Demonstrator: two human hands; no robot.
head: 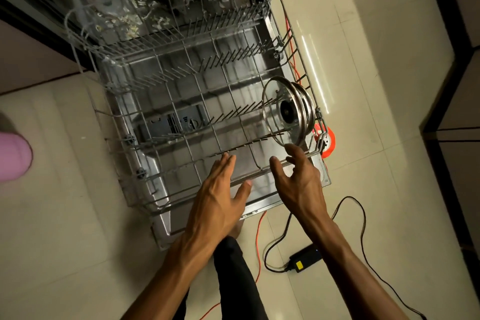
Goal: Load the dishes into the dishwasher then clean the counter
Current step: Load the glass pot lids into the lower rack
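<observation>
The dishwasher's lower wire rack (181, 101) is pulled out over the open steel door (155, 184). Glass pot lids (288, 109) with steel rims stand on edge between the tines at the rack's right front. My right hand (298, 179) hovers just below the lids with fingers spread and relaxed, holding nothing. My left hand (220, 189) hangs over the rack's front edge, fingers straight, empty. Inside the tub (135, 8), white debris lies around the spray arm.
An orange cable (258, 241) and a black cable with a power adapter (306, 258) lie on the tiled floor to the right of the door. An orange reel (328, 141) sits beside the rack. A pink object (13, 156) is at the left edge. My leg (233, 275) stands below.
</observation>
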